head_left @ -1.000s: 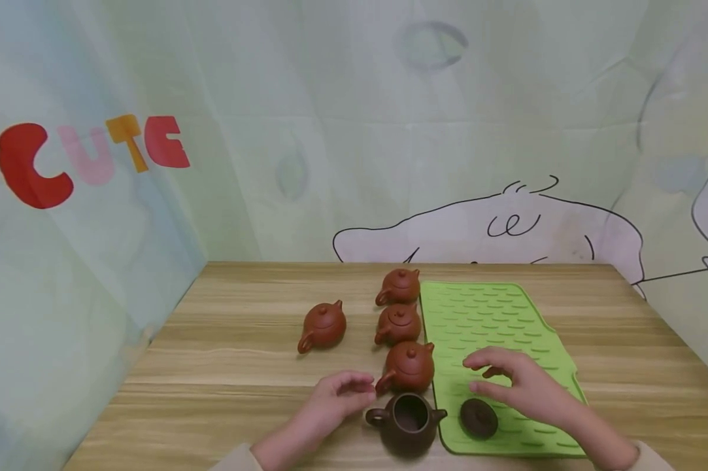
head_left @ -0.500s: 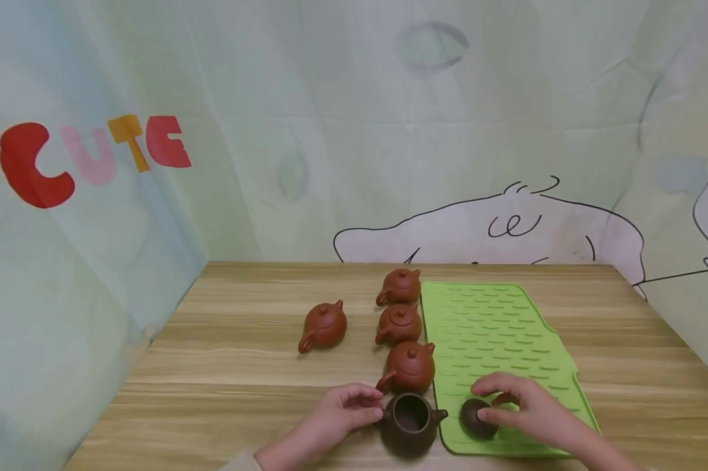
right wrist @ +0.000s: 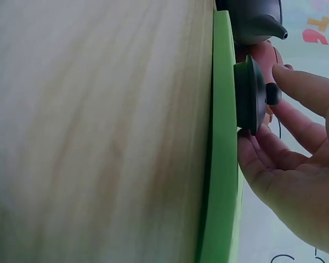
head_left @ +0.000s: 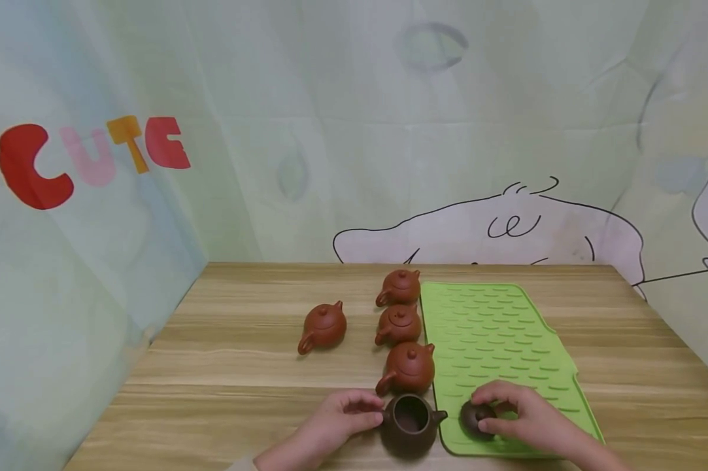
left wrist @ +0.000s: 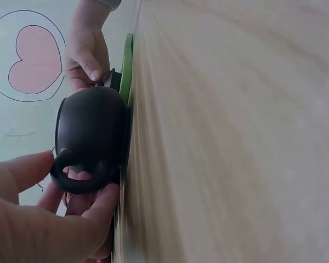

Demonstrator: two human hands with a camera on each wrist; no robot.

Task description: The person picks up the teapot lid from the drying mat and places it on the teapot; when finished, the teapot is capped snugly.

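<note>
A dark brown clay teapot point(head_left: 408, 441) stands without its lid at the table's front, spout toward the mat. My left hand point(head_left: 344, 418) holds its loop handle point(left wrist: 82, 185), thumb on one side and fingers on the other, as the left wrist view shows. The teapot's dark lid point(head_left: 469, 422) lies knob up on the green mat point(head_left: 483, 327). My right hand point(head_left: 527, 415) is over it, with thumb and fingertips at the knob point(right wrist: 273, 93) and the rim; the right wrist view shows the lid's underside resting on the mat.
Three reddish-brown teapots point(head_left: 409, 367) line the mat's left edge, the nearest one close behind the dark teapot. Another reddish teapot point(head_left: 324, 326) stands apart to the left. A printed cloth point(head_left: 306, 131) hangs behind the wooden table point(head_left: 224, 373).
My left hand has moved right onto the dark teapot's handle. My right hand has come down from above the mat to the lid, its fingers closing in on the knob. The teapots have stayed put.
</note>
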